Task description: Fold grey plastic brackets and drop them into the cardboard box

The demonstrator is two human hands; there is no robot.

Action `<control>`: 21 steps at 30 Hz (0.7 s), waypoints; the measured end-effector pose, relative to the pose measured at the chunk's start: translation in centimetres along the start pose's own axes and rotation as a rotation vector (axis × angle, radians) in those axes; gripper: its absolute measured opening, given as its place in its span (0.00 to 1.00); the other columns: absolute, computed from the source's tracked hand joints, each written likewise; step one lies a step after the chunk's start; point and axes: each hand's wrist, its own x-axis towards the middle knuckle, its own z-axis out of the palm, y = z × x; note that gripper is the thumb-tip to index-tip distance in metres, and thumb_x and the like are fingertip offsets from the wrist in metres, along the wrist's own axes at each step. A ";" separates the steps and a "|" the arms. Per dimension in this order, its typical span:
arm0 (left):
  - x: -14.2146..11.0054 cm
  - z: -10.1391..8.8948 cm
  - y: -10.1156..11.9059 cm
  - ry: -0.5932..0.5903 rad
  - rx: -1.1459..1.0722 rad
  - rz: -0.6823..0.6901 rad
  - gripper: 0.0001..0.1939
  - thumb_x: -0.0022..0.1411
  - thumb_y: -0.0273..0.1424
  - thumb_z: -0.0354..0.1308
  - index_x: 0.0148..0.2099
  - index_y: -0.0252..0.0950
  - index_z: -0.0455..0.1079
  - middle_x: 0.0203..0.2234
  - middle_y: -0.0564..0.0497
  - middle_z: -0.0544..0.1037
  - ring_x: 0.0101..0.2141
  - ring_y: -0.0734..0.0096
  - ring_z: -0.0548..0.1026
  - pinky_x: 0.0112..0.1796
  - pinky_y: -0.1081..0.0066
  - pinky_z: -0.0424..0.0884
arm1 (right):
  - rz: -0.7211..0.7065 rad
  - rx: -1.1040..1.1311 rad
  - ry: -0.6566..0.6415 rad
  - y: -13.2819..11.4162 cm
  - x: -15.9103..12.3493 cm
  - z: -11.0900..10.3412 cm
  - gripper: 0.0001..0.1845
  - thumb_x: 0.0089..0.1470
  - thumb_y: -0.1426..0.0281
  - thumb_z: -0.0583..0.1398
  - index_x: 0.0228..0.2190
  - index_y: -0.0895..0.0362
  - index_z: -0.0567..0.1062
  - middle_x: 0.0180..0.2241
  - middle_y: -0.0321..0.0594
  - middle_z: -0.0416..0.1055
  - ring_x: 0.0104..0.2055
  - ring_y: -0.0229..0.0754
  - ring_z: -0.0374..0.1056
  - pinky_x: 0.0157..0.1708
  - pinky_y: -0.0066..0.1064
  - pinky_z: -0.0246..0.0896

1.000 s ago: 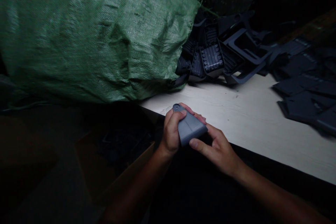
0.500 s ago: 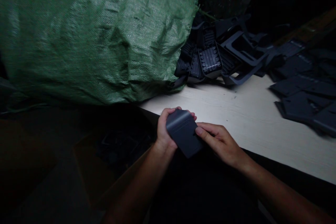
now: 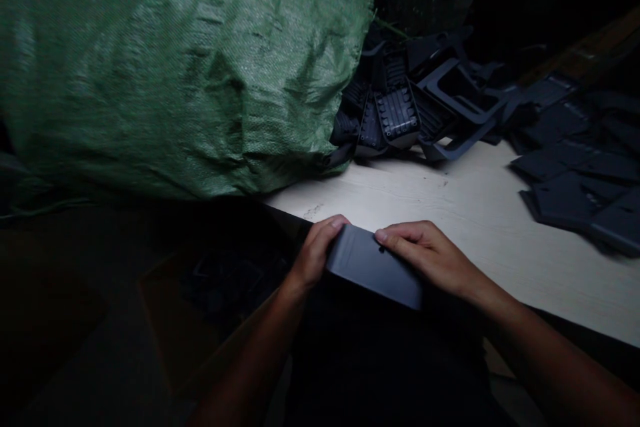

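Between my two hands is a dark grey plastic panel [image 3: 375,267], flat, with a bent end on the left and a small dark notch near its upper right. My left hand [image 3: 317,250] grips the bent end, thumb along the top edge. On the far edge, close to the notch, my right hand [image 3: 433,257] holds it with the thumb on the face and the other fingers partly hidden. The panel hangs just over the near edge of a pale tabletop [image 3: 450,213], in front of my body.
A large green woven sack [image 3: 200,80] lies at the left and back. Dark ribbed plastic parts [image 3: 397,110] spill from its mouth onto the table. Flat dark panels [image 3: 575,193] are piled at the right. Below left, an open cardboard box [image 3: 160,320] holds dark parts.
The panel has turned and tilted, its free end swinging right. My left hand has shifted its grip from beneath to the panel's end; my right hand has moved slightly along the far edge.
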 end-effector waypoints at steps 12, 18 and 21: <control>-0.6 -0.7 -0.1 0.374 -0.191 0.227 0.17 0.61 0.45 0.63 0.30 0.36 0.72 0.25 0.53 0.67 0.29 0.69 0.65 0.31 0.71 0.63 | -0.214 -0.171 0.534 -1.2 -1.3 -2.7 0.19 0.62 0.52 0.67 0.38 0.55 0.85 0.34 0.41 0.80 0.38 0.45 0.75 0.43 0.34 0.68; -2.3 -0.3 -0.4 0.004 -0.014 0.131 0.17 0.65 0.45 0.62 0.35 0.35 0.77 0.26 0.51 0.73 0.27 0.68 0.67 0.30 0.69 0.62 | 0.033 0.339 0.077 -0.5 -1.2 0.8 0.22 0.62 0.51 0.67 0.42 0.57 0.84 0.37 0.43 0.81 0.39 0.46 0.77 0.47 0.37 0.71; -1.9 -0.6 -0.3 -0.042 -0.019 0.112 0.20 0.67 0.47 0.59 0.40 0.35 0.79 0.32 0.47 0.79 0.33 0.63 0.74 0.37 0.67 0.67 | -0.005 0.382 0.034 -0.7 -1.1 1.6 0.20 0.63 0.53 0.67 0.46 0.56 0.83 0.41 0.42 0.81 0.40 0.47 0.77 0.50 0.40 0.71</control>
